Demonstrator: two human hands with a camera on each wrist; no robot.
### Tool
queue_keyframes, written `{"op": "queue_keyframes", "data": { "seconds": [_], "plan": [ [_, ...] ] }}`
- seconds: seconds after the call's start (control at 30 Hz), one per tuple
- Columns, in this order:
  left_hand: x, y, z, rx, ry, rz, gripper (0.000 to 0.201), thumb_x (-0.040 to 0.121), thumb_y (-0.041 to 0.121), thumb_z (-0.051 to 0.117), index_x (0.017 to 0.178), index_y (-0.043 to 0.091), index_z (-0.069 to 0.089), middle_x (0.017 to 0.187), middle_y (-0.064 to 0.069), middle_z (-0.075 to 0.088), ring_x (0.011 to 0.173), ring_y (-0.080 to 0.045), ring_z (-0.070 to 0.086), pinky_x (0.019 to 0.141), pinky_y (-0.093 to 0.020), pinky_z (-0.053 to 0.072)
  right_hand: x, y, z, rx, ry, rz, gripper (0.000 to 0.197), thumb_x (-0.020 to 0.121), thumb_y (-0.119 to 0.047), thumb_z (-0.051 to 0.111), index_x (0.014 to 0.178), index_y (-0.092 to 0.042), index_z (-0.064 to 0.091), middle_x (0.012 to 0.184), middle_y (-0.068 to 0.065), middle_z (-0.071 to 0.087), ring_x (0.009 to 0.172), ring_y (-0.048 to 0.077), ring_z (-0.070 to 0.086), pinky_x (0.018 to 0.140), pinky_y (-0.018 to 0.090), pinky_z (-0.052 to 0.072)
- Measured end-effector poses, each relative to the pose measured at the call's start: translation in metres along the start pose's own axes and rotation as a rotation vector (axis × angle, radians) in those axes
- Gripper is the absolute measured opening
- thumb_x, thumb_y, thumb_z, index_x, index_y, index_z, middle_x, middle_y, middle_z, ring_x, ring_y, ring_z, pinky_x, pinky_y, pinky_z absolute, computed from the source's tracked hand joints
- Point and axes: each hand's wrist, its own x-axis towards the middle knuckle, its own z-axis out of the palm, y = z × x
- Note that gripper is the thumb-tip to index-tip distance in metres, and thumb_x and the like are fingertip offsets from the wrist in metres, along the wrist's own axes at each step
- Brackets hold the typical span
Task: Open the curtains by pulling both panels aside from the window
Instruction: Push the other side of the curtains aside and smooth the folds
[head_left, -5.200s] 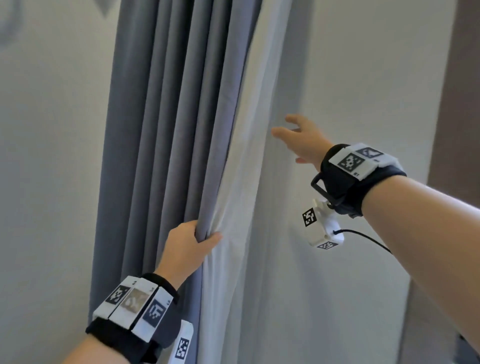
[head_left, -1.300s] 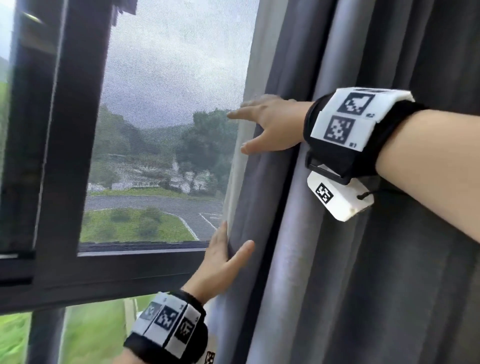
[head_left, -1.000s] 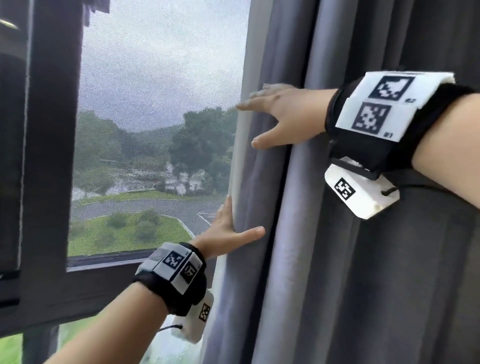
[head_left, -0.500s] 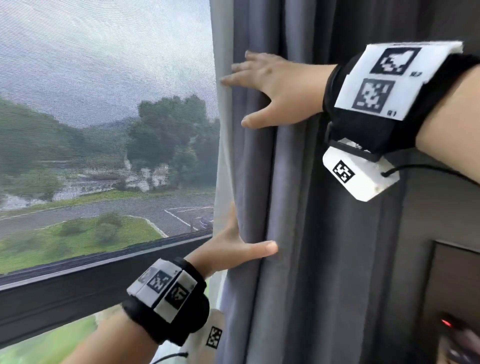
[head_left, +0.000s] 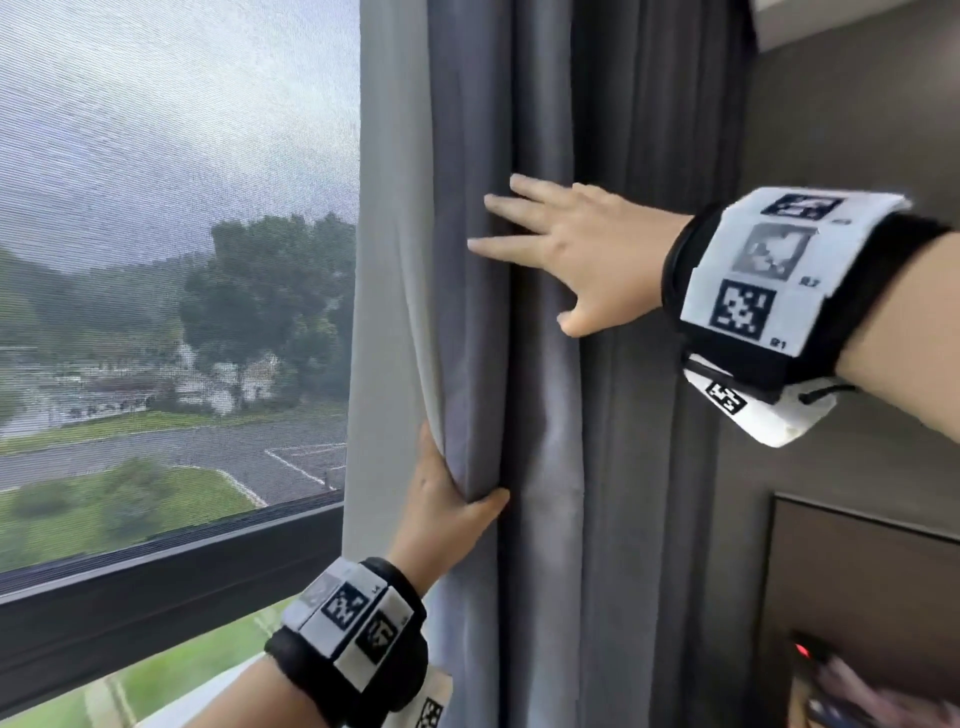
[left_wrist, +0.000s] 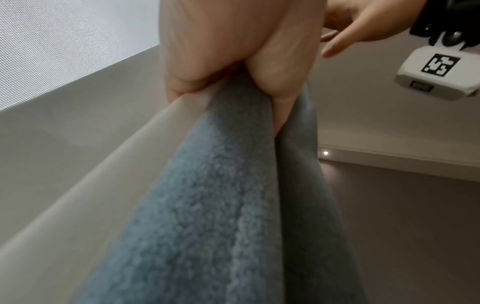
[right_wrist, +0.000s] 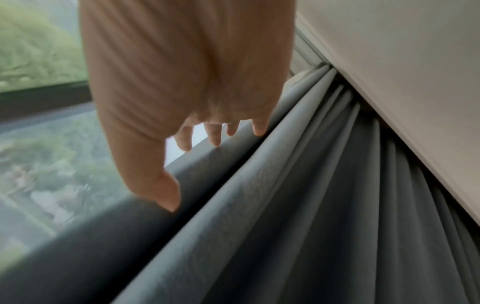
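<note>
Curtain panel (head_left: 545, 415) is now bunched further toward the frame's right than half a second ago, almost clearing the window (head_left: 171, 260), left hand (head_left: 441, 499) pinching its edge, right hand (head_left: 576, 260) flat and spread on the folds.

curtain (head_left: 545, 415) now bunched rightward

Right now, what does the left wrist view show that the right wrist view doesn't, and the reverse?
Only the left wrist view shows the left hand, its grip pinching the curtain edge with its pale lining, plus the right wrist's camera and a ceiling light.

Only the right wrist view shows the right hand with straight fingers on the folds, the pleats bunched at the track, and trees outside.

Both show the grey curtain and the window.
</note>
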Motion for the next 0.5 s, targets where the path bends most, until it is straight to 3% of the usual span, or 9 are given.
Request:
{"op": "queue_keyframes", "data": {
  "seconds": [0.07,0.17,0.27,0.37,0.43,0.5],
  "plan": [
    [-0.001,-0.001,-0.005,-0.040,-0.052,-0.018,0.080,0.069,0.011,0.076,0.134,0.021,0.031,0.120,0.007,0.053,0.110,-0.011,0.051,0.080,0.000,0.039,0.004,-0.001,0.009,-0.084,0.019,-0.038,0.104,0.075,-0.020,0.065,0.148,-0.033,-0.007,0.160,0.003,-0.012,0.146,0.022,-0.014,0.117,0.047,0.010],
    [-0.006,0.002,-0.017,-0.071,-0.160,-0.056,0.076,0.068,0.019,0.077,0.128,0.031,0.033,0.116,0.015,0.057,0.107,-0.003,0.057,0.087,-0.020,0.049,0.019,-0.005,0.016,-0.193,0.091,-0.107,0.111,0.073,-0.012,0.066,0.147,-0.031,-0.015,0.159,0.007,-0.018,0.146,0.025,-0.016,0.117,0.048,0.008],
    [-0.013,0.011,-0.028,-0.091,-0.262,-0.069,0.078,0.064,0.026,0.077,0.128,0.035,0.034,0.115,0.019,0.058,0.103,0.010,0.056,0.088,-0.018,0.051,0.037,-0.014,0.015,-0.257,0.151,-0.157,0.110,0.074,-0.007,0.062,0.147,-0.030,-0.017,0.159,0.008,-0.016,0.146,0.026,-0.015,0.116,0.052,0.006],
    [-0.020,0.017,-0.035,-0.055,-0.338,-0.089,0.079,0.057,0.039,0.075,0.124,0.042,0.032,0.119,0.019,0.056,0.110,0.005,0.055,0.093,-0.025,0.050,0.053,-0.020,0.010,-0.286,0.196,-0.168,0.102,0.079,-0.007,0.056,0.147,-0.031,-0.016,0.160,0.006,-0.014,0.146,0.025,-0.014,0.116,0.055,0.003],
    [-0.023,0.021,-0.039,0.002,-0.328,-0.094,0.071,0.057,0.044,0.074,0.114,0.048,0.032,0.116,0.023,0.055,0.106,0.011,0.055,0.089,-0.018,0.051,0.058,-0.020,0.004,-0.288,0.197,-0.172,0.101,0.079,-0.010,0.058,0.147,-0.031,-0.014,0.159,0.005,-0.016,0.146,0.025,-0.014,0.116,0.054,0.004],
    [-0.025,0.026,-0.041,0.036,-0.273,-0.075,0.075,0.059,0.045,0.075,0.121,0.039,0.031,0.121,0.019,0.054,0.108,0.011,0.054,0.090,-0.016,0.050,0.059,-0.018,-0.003,-0.272,0.195,-0.181,0.104,0.076,-0.015,0.063,0.148,-0.030,-0.011,0.160,0.006,-0.014,0.147,0.025,-0.012,0.117,0.052,0.006]
  ]
}}
